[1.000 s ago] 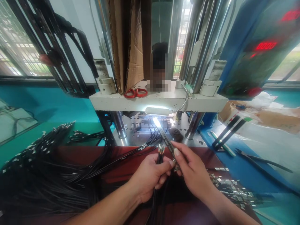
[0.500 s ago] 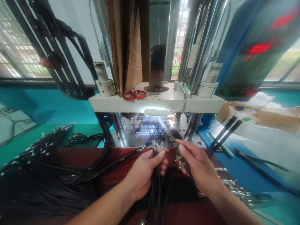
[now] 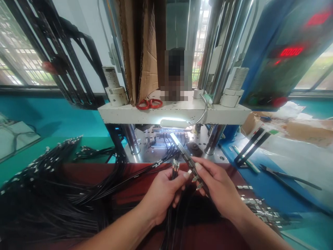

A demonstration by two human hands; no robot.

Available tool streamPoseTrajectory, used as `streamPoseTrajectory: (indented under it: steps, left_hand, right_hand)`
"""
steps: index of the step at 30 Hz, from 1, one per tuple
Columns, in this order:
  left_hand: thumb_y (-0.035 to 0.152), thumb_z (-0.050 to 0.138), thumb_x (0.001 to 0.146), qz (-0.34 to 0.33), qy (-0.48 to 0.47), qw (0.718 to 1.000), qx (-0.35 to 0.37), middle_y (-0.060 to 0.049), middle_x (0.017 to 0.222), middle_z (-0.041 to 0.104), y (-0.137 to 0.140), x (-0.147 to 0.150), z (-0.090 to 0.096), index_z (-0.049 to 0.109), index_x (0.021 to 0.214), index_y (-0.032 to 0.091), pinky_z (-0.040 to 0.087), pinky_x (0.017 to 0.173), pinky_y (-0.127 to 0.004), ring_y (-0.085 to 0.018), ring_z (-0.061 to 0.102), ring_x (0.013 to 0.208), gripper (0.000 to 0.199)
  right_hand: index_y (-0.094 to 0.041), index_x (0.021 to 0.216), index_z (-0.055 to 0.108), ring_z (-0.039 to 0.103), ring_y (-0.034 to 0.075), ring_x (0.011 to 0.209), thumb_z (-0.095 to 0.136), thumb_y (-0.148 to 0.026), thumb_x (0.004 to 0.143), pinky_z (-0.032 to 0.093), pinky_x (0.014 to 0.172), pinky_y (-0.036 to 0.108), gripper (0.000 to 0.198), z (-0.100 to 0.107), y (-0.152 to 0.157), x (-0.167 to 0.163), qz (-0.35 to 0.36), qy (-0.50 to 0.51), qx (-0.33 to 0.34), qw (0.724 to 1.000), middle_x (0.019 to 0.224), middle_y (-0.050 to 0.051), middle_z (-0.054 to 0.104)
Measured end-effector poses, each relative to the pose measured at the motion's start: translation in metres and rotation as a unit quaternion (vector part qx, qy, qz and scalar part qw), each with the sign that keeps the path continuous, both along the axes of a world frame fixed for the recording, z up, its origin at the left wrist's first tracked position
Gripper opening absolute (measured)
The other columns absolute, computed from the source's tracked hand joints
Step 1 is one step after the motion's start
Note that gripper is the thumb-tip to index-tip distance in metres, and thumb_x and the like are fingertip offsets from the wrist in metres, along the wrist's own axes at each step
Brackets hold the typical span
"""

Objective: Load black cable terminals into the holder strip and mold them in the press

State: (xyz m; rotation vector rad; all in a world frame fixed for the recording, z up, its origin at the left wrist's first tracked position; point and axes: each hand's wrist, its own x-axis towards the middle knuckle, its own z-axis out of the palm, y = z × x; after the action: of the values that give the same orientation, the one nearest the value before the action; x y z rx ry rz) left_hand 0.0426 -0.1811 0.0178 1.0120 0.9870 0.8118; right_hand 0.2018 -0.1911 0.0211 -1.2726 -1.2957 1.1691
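Observation:
My left hand point(image 3: 166, 191) is closed around a few black cables point(image 3: 176, 168), their metal connector ends sticking up past the thumb and the cables trailing down below. Its thumb and fingertip pinch a small silver connector close to the side of a long dark metal bar point(image 3: 184, 153). That bar is gripped near its lower end by my right hand point(image 3: 218, 182), and it slants up and left toward the press. Small brass-coloured pieces point(image 3: 197, 182) jut from the bar beside my right fingers. What my right fingertips touch behind the bar is hidden.
Ahead stands a press with a white plate point(image 3: 125, 113), a lamp point(image 3: 174, 123) and red-handled scissors point(image 3: 149, 103). A large heap of black cables point(image 3: 47, 194) lies left. Pliers point(image 3: 288, 177) and loose metal parts point(image 3: 267, 210) lie right. A person is beyond the press.
My left hand has shifted right, bringing a pinched connector up against or close to the bar's side. The bar's far end has swung slightly left.

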Motion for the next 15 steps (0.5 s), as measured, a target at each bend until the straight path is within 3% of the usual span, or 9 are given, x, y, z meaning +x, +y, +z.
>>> streamPoseTrajectory:
  steps: [15]
  left_hand:
    - [0.052,0.059,0.079,-0.020,0.018,0.999,0.029,0.006,0.053,0.043,-0.0019,0.0000,-0.0036,0.052,0.070,0.017,0.026,0.032,-0.016,-0.005,0.032,0.037,0.036]
  right_hand:
    - [-0.029,0.123,0.057,0.052,0.010,0.047,0.048,-0.048,0.090,0.044,0.046,0.024,0.039,-0.0026,-0.0026,-0.0026,0.009,-0.085,0.013,0.996,0.069,-0.003,0.063]
